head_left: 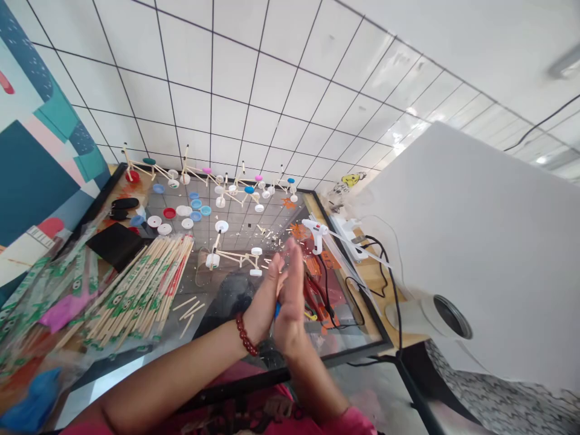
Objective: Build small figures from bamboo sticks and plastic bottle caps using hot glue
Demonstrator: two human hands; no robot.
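Observation:
My left hand (265, 293) and my right hand (290, 302) are pressed palm to palm above the glass tabletop, fingers straight and pointing away from me. Between the palms shows a bit of blue clay (277, 310); the rest of it is hidden. Just beyond my left hand stands a small tricycle model (233, 257) of wooden sticks with white bottle-cap wheels. Further back, several similar models (244, 190) line the wall, some with blue or pink seats. Packs of blue clay (31, 402) and pink clay (67, 309) lie at the left.
Wrapped chopsticks (136, 290) are heaped on the left, with loose caps (169, 212) behind them. A hot glue gun (316, 234) stands at the right, near a power strip (348, 238), red-handled pliers (315, 296) and trailing cables. Cut stick pieces (189, 308) lie nearer me.

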